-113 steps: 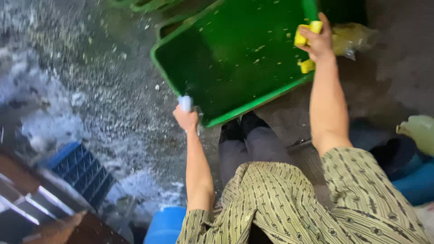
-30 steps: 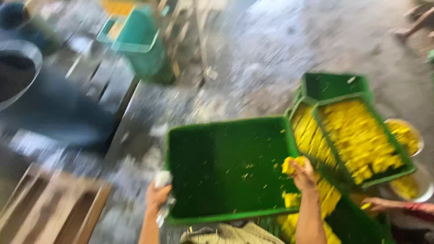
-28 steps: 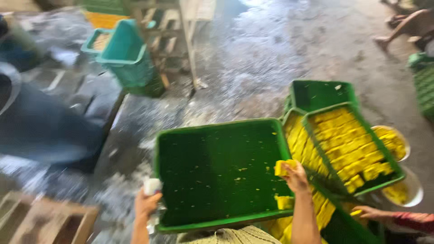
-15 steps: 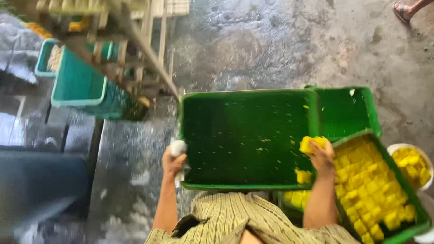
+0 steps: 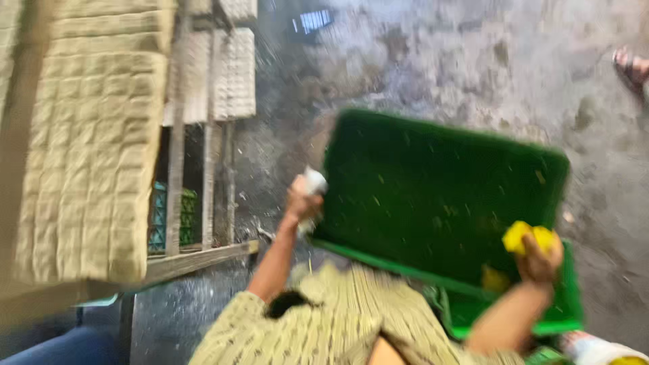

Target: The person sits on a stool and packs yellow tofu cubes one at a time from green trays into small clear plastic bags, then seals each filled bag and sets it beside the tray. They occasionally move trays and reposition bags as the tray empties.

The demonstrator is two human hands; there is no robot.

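1. I have one green tray [image 5: 433, 196] lifted in front of me, its open face turned toward me. Its long axis runs from about 10 o'clock down to 4 o'clock across my view.
2. My left hand [image 5: 302, 203] grips the tray's left short edge, at about 9 o'clock from the tray's middle. The fingers are clenched around the rim, with one small white object [image 5: 314, 181] pressed against it; blur keeps me from telling what that object is.
3. My right hand [image 5: 539, 255] holds the lower right part of the tray, at about 4 o'clock from its middle. It is closed on the tray and pinches one yellow sponge-like piece [image 5: 526, 236] against it.
4. Both hands are on the tray, one toward each end.
5. A second green tray [image 5: 561, 311] shows just below the first, at about 5 o'clock, partly hidden.
6. At 9 o'clock stands a wooden rack [image 5: 203, 176] carrying pale gridded slabs [image 5: 94, 155]; I count at least three, though blur makes this uncertain.
7. Wet concrete floor [image 5: 473, 61] lies beyond, and someone else's sandalled foot [image 5: 632, 67] sits at 2 o'clock.
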